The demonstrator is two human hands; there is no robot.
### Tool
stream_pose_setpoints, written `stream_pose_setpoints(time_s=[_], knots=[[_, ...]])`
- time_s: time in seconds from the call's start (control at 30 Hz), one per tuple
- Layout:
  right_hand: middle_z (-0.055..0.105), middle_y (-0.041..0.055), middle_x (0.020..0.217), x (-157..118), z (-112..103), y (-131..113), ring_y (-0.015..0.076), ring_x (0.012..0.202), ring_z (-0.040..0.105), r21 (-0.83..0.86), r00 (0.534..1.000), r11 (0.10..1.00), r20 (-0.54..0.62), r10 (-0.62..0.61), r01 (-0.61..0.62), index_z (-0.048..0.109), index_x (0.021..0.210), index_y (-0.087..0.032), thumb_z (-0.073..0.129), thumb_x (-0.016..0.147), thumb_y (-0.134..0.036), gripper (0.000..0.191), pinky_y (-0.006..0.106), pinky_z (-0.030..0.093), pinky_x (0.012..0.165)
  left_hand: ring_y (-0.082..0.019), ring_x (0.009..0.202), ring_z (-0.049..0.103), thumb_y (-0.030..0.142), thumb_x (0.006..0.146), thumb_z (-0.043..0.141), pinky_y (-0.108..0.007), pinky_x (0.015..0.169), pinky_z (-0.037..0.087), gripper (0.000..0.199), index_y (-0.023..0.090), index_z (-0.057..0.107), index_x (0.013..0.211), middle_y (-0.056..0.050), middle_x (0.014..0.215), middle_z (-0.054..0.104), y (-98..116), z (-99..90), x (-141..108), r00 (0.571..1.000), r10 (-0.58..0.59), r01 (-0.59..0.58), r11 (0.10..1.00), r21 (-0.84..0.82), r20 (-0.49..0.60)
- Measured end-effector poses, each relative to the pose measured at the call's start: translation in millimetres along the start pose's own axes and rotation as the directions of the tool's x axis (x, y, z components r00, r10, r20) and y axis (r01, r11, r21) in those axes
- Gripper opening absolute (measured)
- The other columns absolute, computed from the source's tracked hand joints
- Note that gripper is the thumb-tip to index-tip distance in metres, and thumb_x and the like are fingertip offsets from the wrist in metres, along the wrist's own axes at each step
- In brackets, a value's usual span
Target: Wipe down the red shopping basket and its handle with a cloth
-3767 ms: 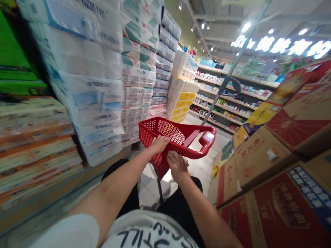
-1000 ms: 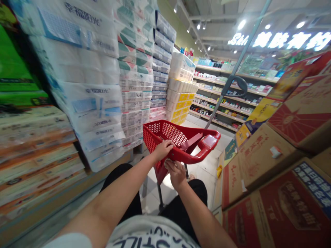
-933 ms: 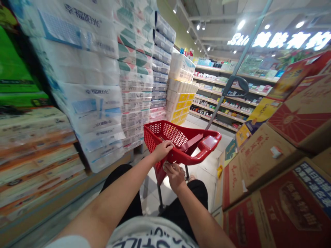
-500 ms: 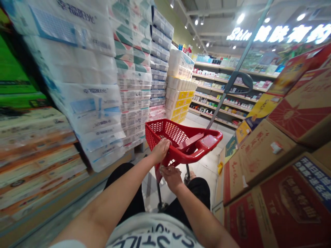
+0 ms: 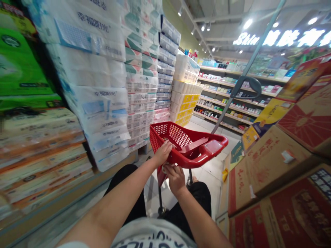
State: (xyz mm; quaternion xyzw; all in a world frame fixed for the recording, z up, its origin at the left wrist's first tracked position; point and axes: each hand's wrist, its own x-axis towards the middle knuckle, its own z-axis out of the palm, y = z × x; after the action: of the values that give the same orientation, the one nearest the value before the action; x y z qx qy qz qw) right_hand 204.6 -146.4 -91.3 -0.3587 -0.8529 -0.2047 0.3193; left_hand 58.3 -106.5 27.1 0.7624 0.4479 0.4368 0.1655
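I am noting the left hand (image 5: 164, 152) resting on the near rim of the red plastic shopping cart (image 5: 185, 161), its fingers bent over the edge; the thumb is not showing clearly, so I cannot tell how firmly it is gripping. The right hand (image 5: 177, 177) is sitting just below, half curled, its fingertips close under the same rim. A small pale patch (image 5: 164, 168) is showing at those fingertips, and I cannot tell whether it is anything held.

The cart is standing between the knees (image 5: 203, 193), its handle section (image 5: 210, 146) pointing away to the right, a caster (image 5: 161, 210) showing at the near leg.

I am rating rolling as the main hazard: should the right hand be pressing hard while the left is merely resting, the cart could slip away on its wheels. Pinching under the rim is also possible, that spot being partly hidden. Stacked cardboard cartons (image 5: 274, 155) are standing on the right and wrapped toilet-paper packs (image 5: 100, 103) on the left, so a sudden roll could be striking either. Beyond, a grey metal pole (image 5: 224, 112) is slanting upward before stocked shelves (image 5: 214, 90)
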Motion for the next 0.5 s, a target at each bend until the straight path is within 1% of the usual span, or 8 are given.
stream_pose_setpoints(time_s=[0.07,0.17,0.23,0.37,0.5], knots=[[0.066,0.0012,0.117,1,-1,0,0.0195,0.105,0.051,0.000,0.999,1.000,0.021,0.025,-0.025,0.058,0.125,-0.030,0.047,0.095,-0.025,0.033,0.037,0.036,0.093,-0.020,0.133,0.036,0.031,0.094,0.022,-0.043,0.117,0.022,0.038,0.021,0.059,0.097,-0.005,0.110,0.063,-1,0.8,0,1.000,-0.001,0.001,1.000,-0.013,-0.002],[0.068,0.0001,0.112,2,-3,0,0.0191,0.097,0.054,0.016,0.997,1.000,0.077,-0.001,0.000,0.062,0.120,-0.032,0.050,0.093,-0.026,0.030,0.035,0.040,0.087,-0.020,0.137,0.031,0.032,0.094,0.021,-0.044,0.119,0.016,0.039,0.021,0.059,0.097,-0.004,0.117,0.062,-3,1.9,0,1.000,-0.010,0.010,0.999,-0.044,-0.001],[0.067,0.0001,0.113,4,-7,-1,0.0185,0.096,0.055,0.025,0.997,1.000,0.075,-0.004,0.002,0.063,0.118,-0.031,0.052,0.092,-0.024,0.029,0.033,0.041,0.086,-0.020,0.138,0.029,0.033,0.095,0.021,-0.043,0.119,0.015,0.039,0.022,0.058,0.097,-0.004,0.120,0.061,-4,2.5,-1,1.000,-0.011,0.012,0.997,-0.072,0.004],[0.065,0.0020,0.119,15,-19,-2,0.0183,0.104,0.053,0.008,0.998,0.999,0.045,0.038,-0.038,0.062,0.121,-0.029,0.047,0.094,-0.021,0.031,0.033,0.040,0.091,-0.019,0.140,0.024,0.034,0.095,0.021,-0.043,0.119,0.013,0.040,0.020,0.058,0.100,-0.005,0.124,0.059,-6,4.2,-1,1.000,-0.010,0.011,0.996,-0.091,0.010],[0.066,0.0013,0.117,24,-30,0,0.0187,0.097,0.055,0.021,0.995,1.000,0.100,-0.010,0.008,0.065,0.116,-0.029,0.048,0.094,-0.024,0.028,0.033,0.042,0.083,-0.019,0.141,0.024,0.030,0.093,0.021,-0.042,0.120,0.011,0.040,0.018,0.059,0.098,-0.009,0.125,0.057,-6,3.6,4,0.999,-0.031,0.033,0.996,-0.087,0.019]])
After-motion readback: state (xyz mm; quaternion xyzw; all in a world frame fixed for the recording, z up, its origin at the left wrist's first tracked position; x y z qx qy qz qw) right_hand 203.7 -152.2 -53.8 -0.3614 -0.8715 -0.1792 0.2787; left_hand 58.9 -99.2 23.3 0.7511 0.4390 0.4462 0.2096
